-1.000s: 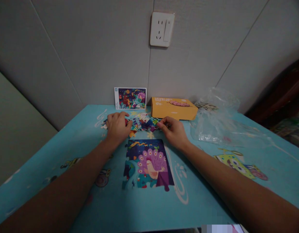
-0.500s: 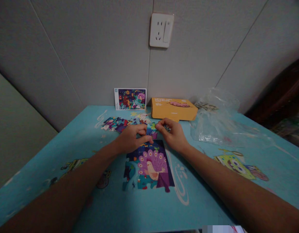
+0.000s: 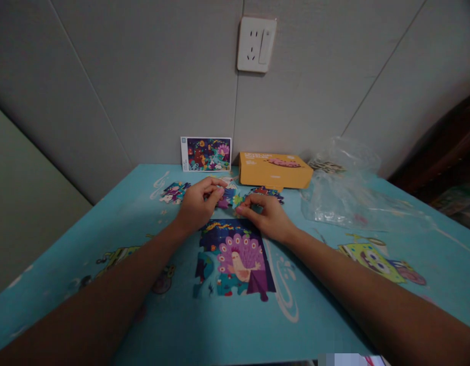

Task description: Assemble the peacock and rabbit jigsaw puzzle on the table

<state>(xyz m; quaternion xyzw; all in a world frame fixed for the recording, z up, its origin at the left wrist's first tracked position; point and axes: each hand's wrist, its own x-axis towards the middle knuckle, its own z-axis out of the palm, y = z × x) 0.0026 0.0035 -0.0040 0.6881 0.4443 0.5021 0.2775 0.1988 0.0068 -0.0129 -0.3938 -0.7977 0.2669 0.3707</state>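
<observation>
A white wall socket [image 3: 256,44] sits high on the grey panelled wall [image 3: 105,76]. Along the far edge of the blue cartoon-printed bench [image 3: 314,315] lie a jigsaw picture card [image 3: 206,154], a yellow cardboard box [image 3: 275,170] and, at right, a crumpled clear plastic bag [image 3: 343,195].

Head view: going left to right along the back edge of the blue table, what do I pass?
Colourful rectangular picture card → flat yellow cardboard box → crumpled clear plastic bag

The jigsaw pieces [image 3: 235,259] are matt printed cardboard, the box [image 3: 275,170] smooth yellow card, the bag [image 3: 345,201] crinkled glossy clear plastic, the wall socket [image 3: 256,44] smooth white plastic.
</observation>
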